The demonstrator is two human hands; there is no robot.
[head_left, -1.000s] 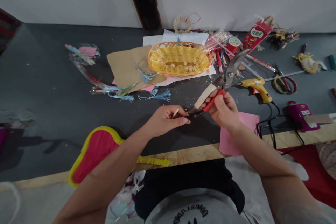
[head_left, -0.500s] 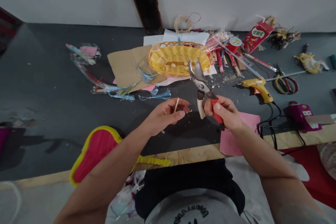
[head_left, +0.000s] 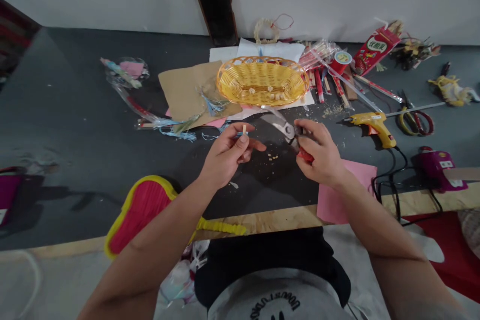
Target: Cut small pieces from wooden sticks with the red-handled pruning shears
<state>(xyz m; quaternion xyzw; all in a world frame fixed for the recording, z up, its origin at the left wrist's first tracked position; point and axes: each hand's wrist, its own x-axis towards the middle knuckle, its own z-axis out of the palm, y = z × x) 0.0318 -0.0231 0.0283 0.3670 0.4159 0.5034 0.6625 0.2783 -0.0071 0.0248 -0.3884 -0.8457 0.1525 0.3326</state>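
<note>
My left hand [head_left: 228, 152] pinches a short pale stick [head_left: 244, 130] upright between thumb and fingertips. Facing it, my right hand [head_left: 321, 154] is wrapped round the handles of the pruning shears [head_left: 288, 131], whose metal blades point left toward the stick without touching it. Much of the red handle is hidden by the fingers. On the dark table below, between the hands, lie several tiny cut bits [head_left: 273, 157]. Behind the hands stands a yellow woven basket [head_left: 258, 82] with a few small pale pieces in it.
At right lie a yellow glue gun [head_left: 371, 125], scissors [head_left: 416, 121] and pink paper [head_left: 347, 185]. Brown paper [head_left: 183, 90] and blue tassels [head_left: 180, 132] are at left. A red and yellow fan-shaped piece [head_left: 144, 210] overhangs the front edge. A phone [head_left: 213, 5] leans on the wall.
The shears have swung from pointing up and away to pointing left, and my right hand has closed further round their handles. My left hand now holds the stick more upright and slightly higher.
</note>
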